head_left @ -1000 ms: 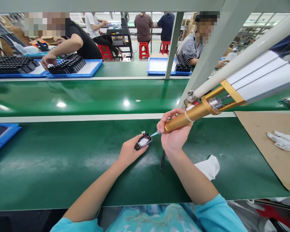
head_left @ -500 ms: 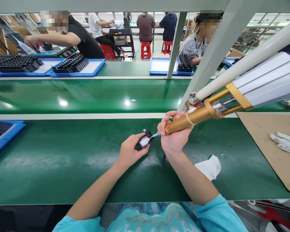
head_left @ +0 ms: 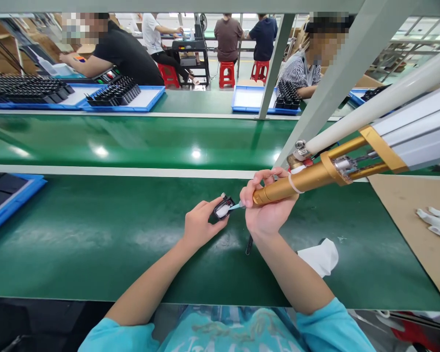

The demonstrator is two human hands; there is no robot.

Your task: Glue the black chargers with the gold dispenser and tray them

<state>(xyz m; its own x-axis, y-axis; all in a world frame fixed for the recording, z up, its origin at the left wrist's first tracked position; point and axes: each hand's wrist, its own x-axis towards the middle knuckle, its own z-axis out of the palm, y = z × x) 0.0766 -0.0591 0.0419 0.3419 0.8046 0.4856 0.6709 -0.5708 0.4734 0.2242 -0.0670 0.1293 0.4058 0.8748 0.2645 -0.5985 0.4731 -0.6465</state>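
My left hand [head_left: 199, 224] is closed round a small black part with a white inset [head_left: 223, 209], held just above the green bench [head_left: 95, 244]. My right hand [head_left: 268, 208] grips the gold barrel of a glue dispenser [head_left: 308, 178], which carries white cartridges [head_left: 418, 132] at upper right. The dispenser's thin pale blue tip [head_left: 236, 206] touches the right side of the small part.
A black pen-like tool [head_left: 249, 244] and a white cloth [head_left: 319, 256] lie by my right forearm. Brown cardboard [head_left: 410, 220] with white gloves [head_left: 438, 221] is at right. A blue tray [head_left: 11, 200] sits at left. Across the conveyor [head_left: 132, 142], other people work at blue trays [head_left: 132, 100] of black parts.
My left hand has turned the small part a little and both hands have shifted slightly right and up. The dispenser tip stays at the part. A person opposite has moved an arm.
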